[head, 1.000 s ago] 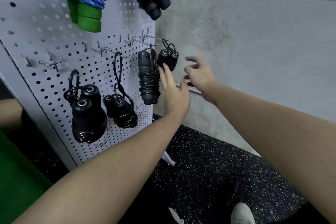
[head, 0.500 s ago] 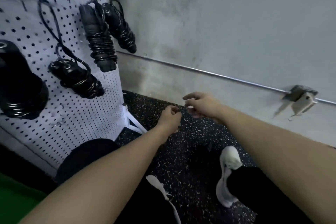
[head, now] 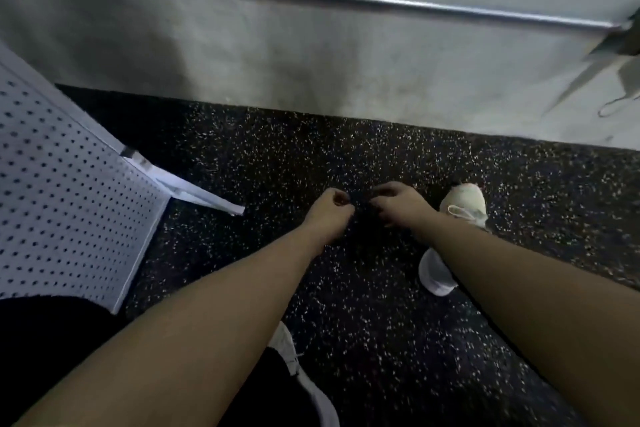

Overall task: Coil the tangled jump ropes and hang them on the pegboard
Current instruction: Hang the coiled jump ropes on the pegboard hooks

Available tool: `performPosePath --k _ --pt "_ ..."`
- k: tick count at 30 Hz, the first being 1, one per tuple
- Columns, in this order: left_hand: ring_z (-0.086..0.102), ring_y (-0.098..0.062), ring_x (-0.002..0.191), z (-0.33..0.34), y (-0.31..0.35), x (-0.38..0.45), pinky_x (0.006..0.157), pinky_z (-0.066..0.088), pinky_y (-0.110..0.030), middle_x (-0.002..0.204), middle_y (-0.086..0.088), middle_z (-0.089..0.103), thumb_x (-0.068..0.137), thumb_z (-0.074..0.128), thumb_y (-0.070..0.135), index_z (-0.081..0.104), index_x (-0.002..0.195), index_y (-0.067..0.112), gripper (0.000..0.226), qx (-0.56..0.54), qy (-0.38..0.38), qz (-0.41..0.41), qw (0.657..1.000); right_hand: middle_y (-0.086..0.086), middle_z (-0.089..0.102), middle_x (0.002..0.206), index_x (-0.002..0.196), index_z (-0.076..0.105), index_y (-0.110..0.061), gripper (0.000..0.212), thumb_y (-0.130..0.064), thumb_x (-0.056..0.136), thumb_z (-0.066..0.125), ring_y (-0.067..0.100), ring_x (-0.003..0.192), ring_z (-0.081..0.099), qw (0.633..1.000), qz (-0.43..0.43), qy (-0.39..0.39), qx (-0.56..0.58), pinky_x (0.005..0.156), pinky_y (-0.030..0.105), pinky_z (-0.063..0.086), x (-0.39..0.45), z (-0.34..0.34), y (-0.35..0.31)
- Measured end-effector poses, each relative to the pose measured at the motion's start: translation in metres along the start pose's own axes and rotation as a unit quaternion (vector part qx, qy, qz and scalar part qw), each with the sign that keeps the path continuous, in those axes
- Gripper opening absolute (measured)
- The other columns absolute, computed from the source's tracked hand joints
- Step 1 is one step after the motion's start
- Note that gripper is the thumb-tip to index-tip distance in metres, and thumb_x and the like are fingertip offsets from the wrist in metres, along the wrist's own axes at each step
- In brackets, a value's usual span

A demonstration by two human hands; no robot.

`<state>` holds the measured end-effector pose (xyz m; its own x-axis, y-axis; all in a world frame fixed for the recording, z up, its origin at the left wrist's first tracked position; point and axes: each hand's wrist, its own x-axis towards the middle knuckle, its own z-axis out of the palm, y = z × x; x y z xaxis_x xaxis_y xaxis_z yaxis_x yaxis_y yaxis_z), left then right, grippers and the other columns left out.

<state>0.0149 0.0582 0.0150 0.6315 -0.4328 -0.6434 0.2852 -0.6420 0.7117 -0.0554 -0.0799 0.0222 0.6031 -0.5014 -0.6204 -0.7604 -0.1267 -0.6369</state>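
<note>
A: Jump ropes? None shows clearly; a dark patch lies between the two hands against the black floor, too blurred to tell what it is.

B: Start near, then.

A: Nearest, two bare forearms reach forward from the bottom edge. Under the left one sits a white shoe (head: 294,354); the right forearm crosses another white shoe (head: 462,206) on the right.

B: And the hands?

A: The left hand (head: 330,208) has its fingers curled in tight, like a fist. The right hand (head: 398,203) has its fingers bent downward, tips toward the left hand. The two are just beside each other, above the speckled floor (head: 346,322). I cannot tell whether either pinches anything.

B: Further out?

A: The white pegboard (head: 69,218) stands at the left, only its lower part in view, with its white foot (head: 194,194) on the floor. Beyond is the grey wall (head: 311,55), and a metal pipe (head: 381,5) runs along it.
</note>
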Motion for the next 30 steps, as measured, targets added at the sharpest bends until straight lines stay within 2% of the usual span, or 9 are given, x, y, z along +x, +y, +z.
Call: performPosePath --k 4,10,13,15,17,21,24,27,30 --pt "0.061 -0.017 0.087 0.026 -0.022 0.043 0.069 0.054 -0.032 0.103 0.003 0.059 0.102 0.054 0.022 0.053 0.127 0.021 0.025 0.019 -0.025 -0.034 0.999 0.003 0.062 0.112 0.14 0.047 -0.015 0.054 -0.037 0.094 0.067 0.019 0.088 0.062 0.996 0.083 0.021 0.003 0.071 0.035 0.054 0.043 0.011 0.052" --pt "0.059 -0.011 0.094 0.054 -0.049 0.08 0.085 0.053 -0.03 0.115 0.006 0.06 0.101 0.055 0.026 0.054 0.135 0.021 0.035 0.026 -0.05 -0.072 0.996 0.011 0.052 0.137 0.151 0.021 -0.013 0.091 -0.047 0.086 0.075 0.029 0.115 0.056 0.987 0.155 0.012 0.041 0.094 0.043 0.052 0.082 0.031 0.089" --pt "0.058 -0.012 0.103 0.06 -0.056 0.086 0.089 0.051 -0.027 0.129 0.003 0.055 0.102 0.053 0.026 0.049 0.142 0.021 0.04 0.029 -0.067 -0.08 0.994 0.014 0.051 0.137 0.152 0.018 -0.013 0.09 -0.035 0.087 0.076 0.026 0.106 0.054 0.985 0.16 0.005 0.064 0.082 0.037 0.05 0.092 0.042 0.097" --pt "0.056 -0.008 0.097 0.061 -0.06 0.086 0.084 0.05 -0.024 0.127 0.004 0.054 0.102 0.054 0.028 0.044 0.146 0.023 0.045 0.02 -0.075 -0.086 0.993 0.013 0.052 0.135 0.152 0.019 -0.014 0.087 -0.029 0.089 0.076 0.025 0.104 0.054 0.983 0.16 0.004 0.093 0.072 0.033 0.049 0.095 0.047 0.1" --pt "0.056 -0.009 0.099 0.059 -0.062 0.081 0.09 0.049 -0.025 0.126 0.005 0.055 0.102 0.055 0.032 0.036 0.151 0.026 0.054 0.002 -0.073 -0.089 0.993 0.011 0.053 0.135 0.153 0.023 -0.019 0.085 -0.024 0.087 0.077 0.027 0.11 0.057 0.984 0.141 0.003 0.113 0.075 0.035 0.051 0.093 0.049 0.103" --pt "0.047 -0.018 0.131 0.042 -0.053 0.068 0.102 0.039 -0.029 0.157 0.001 0.039 0.103 0.054 0.04 0.026 0.156 0.031 0.061 -0.078 -0.006 -0.051 0.996 0.005 0.056 0.128 0.148 0.03 -0.028 0.08 -0.016 0.085 0.077 0.021 0.107 0.06 0.993 0.035 -0.062 0.096 0.085 0.036 0.053 0.074 0.05 0.095" --pt "0.046 -0.015 0.134 0.017 -0.042 0.047 0.105 0.039 -0.03 0.156 0.005 0.041 0.103 0.054 0.043 0.028 0.156 0.033 0.06 -0.138 0.041 -0.006 0.989 0.003 0.057 0.128 0.148 0.033 -0.031 0.081 -0.015 0.083 0.079 0.021 0.112 0.061 0.989 -0.038 -0.12 0.082 0.097 0.04 0.053 0.049 0.052 0.075" --pt "0.056 -0.011 0.124 -0.016 -0.037 0.014 0.107 0.045 -0.029 0.14 0.007 0.057 0.104 0.054 0.038 0.043 0.152 0.03 0.05 -0.14 0.062 0.047 0.987 0.0 0.058 0.125 0.142 0.04 -0.03 0.074 -0.007 0.083 0.079 0.014 0.107 0.062 0.979 -0.101 -0.163 0.068 0.082 0.022 0.053 0.018 0.055 0.049" --pt "0.062 -0.009 0.115 -0.054 -0.036 -0.027 0.105 0.049 -0.027 0.129 0.004 0.065 0.103 0.058 0.035 0.058 0.142 0.029 0.04 -0.108 0.108 0.096 0.984 0.005 0.054 0.128 0.134 0.043 -0.034 0.073 0.003 0.081 0.077 0.017 0.104 0.063 0.965 -0.152 -0.207 0.052 0.074 0.021 0.055 -0.016 0.061 0.017"
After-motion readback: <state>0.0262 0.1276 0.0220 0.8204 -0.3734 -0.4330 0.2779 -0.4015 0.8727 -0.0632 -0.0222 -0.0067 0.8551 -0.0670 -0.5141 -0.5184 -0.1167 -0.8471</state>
